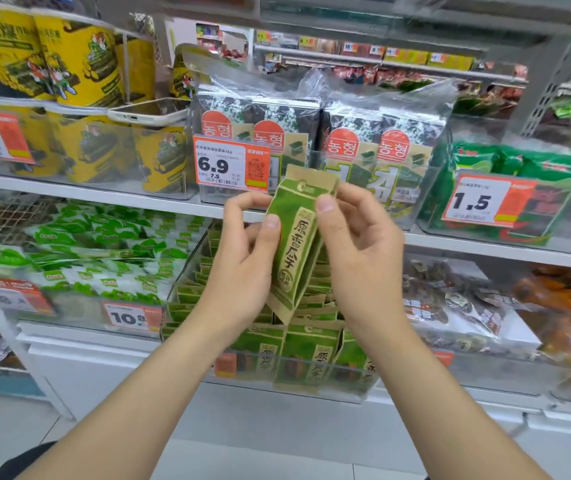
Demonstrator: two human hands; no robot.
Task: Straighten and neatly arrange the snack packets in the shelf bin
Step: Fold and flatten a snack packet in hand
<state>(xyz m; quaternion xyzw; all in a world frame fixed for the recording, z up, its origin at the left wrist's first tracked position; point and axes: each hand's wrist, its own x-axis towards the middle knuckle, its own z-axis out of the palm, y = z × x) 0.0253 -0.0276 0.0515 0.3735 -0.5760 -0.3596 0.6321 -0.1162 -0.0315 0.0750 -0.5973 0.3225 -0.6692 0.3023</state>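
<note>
A green and tan snack packet (296,244) is held upright, slightly tilted, above the clear shelf bin (187,271). My left hand (246,258) grips its left edge with thumb in front. My right hand (360,251) pinches its upper right edge, thumb on the front. Below them, the bin holds several matching green packets (311,351), a front row standing upright and more stacked behind, partly hidden by my hands.
Left of the bin lies a bin of green and white pouches (104,258) with a 10.8 price tag (131,317). Right of it are dark wrapped snacks (457,299). The shelf above carries seaweed packs (353,147), yellow packets (80,64) and a phone (145,112).
</note>
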